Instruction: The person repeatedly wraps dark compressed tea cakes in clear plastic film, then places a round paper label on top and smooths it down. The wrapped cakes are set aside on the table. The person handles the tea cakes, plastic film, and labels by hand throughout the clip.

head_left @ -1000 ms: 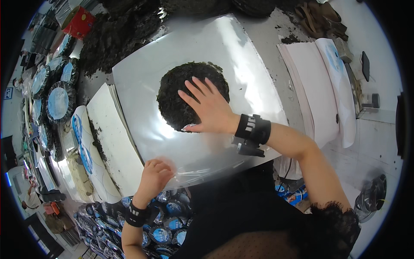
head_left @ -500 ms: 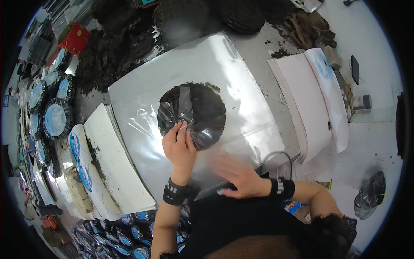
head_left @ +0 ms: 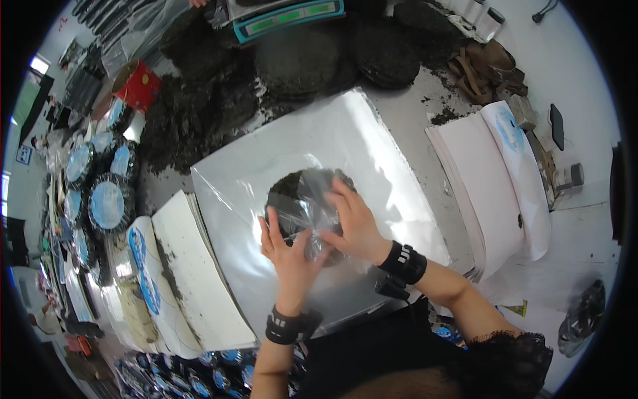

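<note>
On a clear plastic sheet (head_left: 372, 133) lies a dark round disc (head_left: 284, 193) of flaky dried material, like seaweed. Thin clear film (head_left: 312, 206) is drawn up and bunched in folds over its middle. My left hand (head_left: 289, 259) is at the disc's near left edge, fingers spread and touching the film. Over the right side of the disc, my right hand (head_left: 359, 226) has its fingers apart, fingertips near the far edge and thumb toward the middle. Between the two thumbs the film is crumpled. My hands hide the disc's near side.
Paper stacks lie left (head_left: 199, 286) and right (head_left: 465, 179) of the sheet. Loose dark flakes (head_left: 179, 126), more discs (head_left: 385, 53) and a scale (head_left: 289, 20) are at the back. Wrapped discs with blue labels (head_left: 106, 203) pile at the left; a red tub (head_left: 136, 85) stands behind them.
My right hand has come in from beside the disc onto its right side. My left hand has let its fingers spread at the disc's left edge. More film now lies bunched over the disc.
</note>
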The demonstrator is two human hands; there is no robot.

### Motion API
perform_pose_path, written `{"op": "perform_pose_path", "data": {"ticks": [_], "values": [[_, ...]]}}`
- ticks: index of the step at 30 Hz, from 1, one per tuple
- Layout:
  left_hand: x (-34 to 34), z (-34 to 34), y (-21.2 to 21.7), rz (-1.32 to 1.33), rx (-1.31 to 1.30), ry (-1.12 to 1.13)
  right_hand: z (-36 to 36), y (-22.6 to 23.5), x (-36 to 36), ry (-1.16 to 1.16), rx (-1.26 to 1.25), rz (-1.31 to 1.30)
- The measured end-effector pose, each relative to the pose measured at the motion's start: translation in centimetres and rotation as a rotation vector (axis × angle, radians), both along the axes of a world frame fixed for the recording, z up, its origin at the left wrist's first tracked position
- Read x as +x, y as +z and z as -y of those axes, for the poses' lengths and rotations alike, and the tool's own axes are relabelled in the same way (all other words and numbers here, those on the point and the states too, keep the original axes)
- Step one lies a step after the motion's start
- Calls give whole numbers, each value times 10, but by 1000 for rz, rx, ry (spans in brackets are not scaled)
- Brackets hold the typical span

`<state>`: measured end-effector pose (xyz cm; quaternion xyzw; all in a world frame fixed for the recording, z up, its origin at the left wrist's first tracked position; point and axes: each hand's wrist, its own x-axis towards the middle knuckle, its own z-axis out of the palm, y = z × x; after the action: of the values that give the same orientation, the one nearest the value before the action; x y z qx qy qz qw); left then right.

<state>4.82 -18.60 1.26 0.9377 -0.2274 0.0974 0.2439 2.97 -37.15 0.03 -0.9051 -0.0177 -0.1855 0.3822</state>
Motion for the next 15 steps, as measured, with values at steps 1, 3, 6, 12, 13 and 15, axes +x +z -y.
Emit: {"op": "perform_pose_path", "data": {"ticks": [1,3,6,12,13,15], "values": [[3,3,3,26,-79,14,1,6,5,31,105,-73],[9,8,8,-299,-363,147,3,10,18,127,208,-518],[21,4,14,-654,78,79,8,7,37,213,-221,-27],[43,-8,6,-319,-321,-100,12,4,59,411,97,-370],[44,-9,4,-526,-300,-75,14,3,63,356,42,-139],[47,-11,3,-368,-131,-122,15,-2,69,264,-69,184]]}}
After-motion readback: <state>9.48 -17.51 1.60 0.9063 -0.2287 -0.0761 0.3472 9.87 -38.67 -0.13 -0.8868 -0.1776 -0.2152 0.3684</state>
